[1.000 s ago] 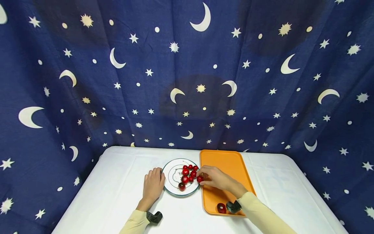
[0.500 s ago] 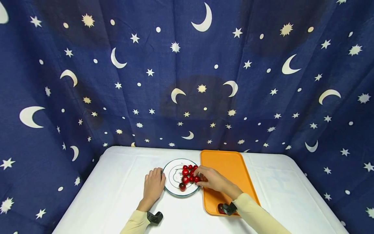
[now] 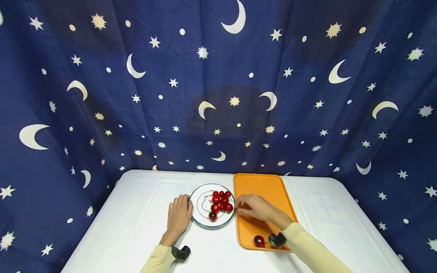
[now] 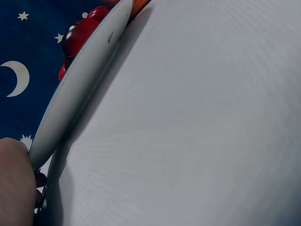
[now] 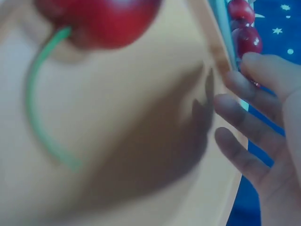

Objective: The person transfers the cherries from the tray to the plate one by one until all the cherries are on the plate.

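Note:
A white plate (image 3: 201, 220) with a dark green rim bears several red cherries (image 3: 215, 207) on its right half. My left hand (image 3: 179, 214) holds the plate's left edge; in the left wrist view the thumb (image 4: 14, 165) lies at the rim with dark fingertips (image 4: 40, 179) below it. Just off the plate's right rim, my right hand (image 3: 254, 206) hovers over the orange tray (image 3: 259, 185), fingers loosely bent and spread, nothing between them. One dark red cherry (image 3: 259, 241) lies at the tray's near end; its green stem (image 5: 32, 103) shows in the right wrist view.
A white cloth covers the table (image 3: 143, 201). The tray stands right beside the plate. Behind the table hangs a dark blue curtain (image 3: 218, 87) with moons and stars. Black wrist cameras (image 3: 277, 240) sit at both sleeves.
My right hand set a cherry down on the plate's right side, let go of it and drew back rightward over the tray. The left hand stayed in place.

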`<action>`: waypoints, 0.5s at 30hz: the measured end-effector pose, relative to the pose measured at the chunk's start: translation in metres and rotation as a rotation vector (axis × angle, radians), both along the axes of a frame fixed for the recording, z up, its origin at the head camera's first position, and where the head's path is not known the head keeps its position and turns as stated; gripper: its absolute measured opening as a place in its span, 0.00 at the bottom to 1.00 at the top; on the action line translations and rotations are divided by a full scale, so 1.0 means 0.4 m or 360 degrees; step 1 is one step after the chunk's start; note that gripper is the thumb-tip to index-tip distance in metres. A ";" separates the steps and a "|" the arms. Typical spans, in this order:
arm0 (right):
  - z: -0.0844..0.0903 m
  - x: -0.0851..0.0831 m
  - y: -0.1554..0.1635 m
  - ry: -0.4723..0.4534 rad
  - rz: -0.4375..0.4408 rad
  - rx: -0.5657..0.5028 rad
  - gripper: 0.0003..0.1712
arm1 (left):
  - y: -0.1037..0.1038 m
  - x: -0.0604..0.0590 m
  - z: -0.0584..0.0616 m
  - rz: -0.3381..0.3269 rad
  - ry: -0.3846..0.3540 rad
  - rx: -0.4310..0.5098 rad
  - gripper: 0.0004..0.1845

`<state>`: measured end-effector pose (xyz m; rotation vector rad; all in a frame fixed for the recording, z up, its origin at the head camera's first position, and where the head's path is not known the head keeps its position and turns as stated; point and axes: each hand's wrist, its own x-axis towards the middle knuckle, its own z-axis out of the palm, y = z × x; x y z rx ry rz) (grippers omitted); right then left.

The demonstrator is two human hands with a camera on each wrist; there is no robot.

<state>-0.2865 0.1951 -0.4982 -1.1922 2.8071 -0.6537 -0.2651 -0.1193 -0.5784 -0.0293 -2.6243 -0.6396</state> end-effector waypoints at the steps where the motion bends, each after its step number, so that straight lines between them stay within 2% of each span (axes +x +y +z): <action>1: 0.000 0.000 0.010 -0.0029 0.0008 0.0014 0.06 | 0.000 -0.001 0.001 -0.0003 -0.0004 -0.0003 0.14; 5: -0.005 0.004 0.048 -0.0184 0.0060 0.0027 0.04 | 0.001 -0.002 0.003 -0.0021 -0.0012 0.0012 0.14; 11: -0.001 0.008 0.088 -0.0506 0.0211 -0.0118 0.08 | -0.003 -0.005 -0.004 -0.0022 0.0096 0.0038 0.13; 15: 0.005 0.020 0.103 -0.0645 0.0273 -0.0123 0.11 | -0.002 -0.003 -0.006 -0.0024 0.0101 0.0028 0.13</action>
